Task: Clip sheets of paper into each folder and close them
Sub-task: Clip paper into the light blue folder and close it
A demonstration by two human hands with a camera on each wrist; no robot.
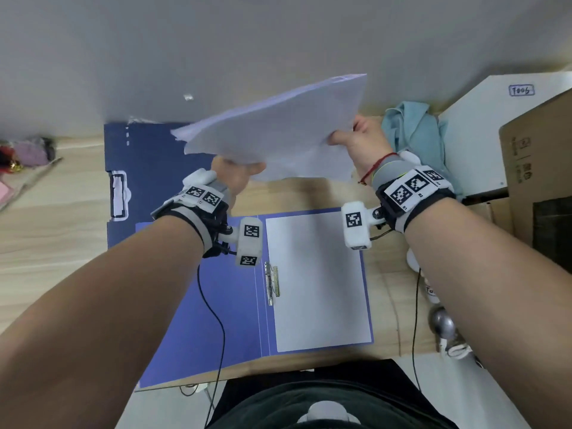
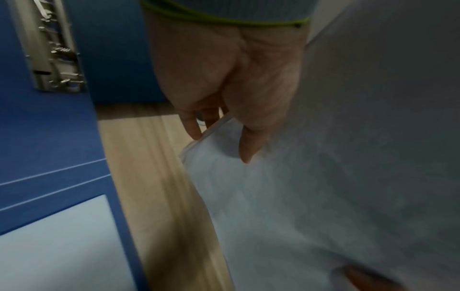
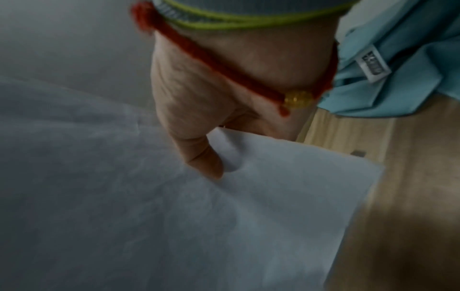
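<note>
A stack of white paper sheets [image 1: 278, 131] is lifted above the table, tilted, between both hands. My left hand [image 1: 235, 174] pinches its near left edge, thumb on top and fingers beneath [image 2: 219, 126]. My right hand [image 1: 362, 137] pinches the right edge of the sheets [image 3: 273, 187], thumb pressed on top. Below lies an open blue folder [image 1: 216, 305] with a white sheet [image 1: 318, 280] on its right half under a metal clip [image 1: 272, 283]. A second, darker blue folder [image 1: 145, 168] lies open behind it, its clip [image 1: 119, 195] at the left edge.
A light blue cloth [image 1: 414, 131] lies at the back right beside a white box [image 1: 483, 125] and a cardboard box [image 1: 538, 168]. Small pink and purple items [image 1: 28, 153] sit at the far left. Cables hang from both wrists over the wooden table's [image 1: 46, 230] front edge.
</note>
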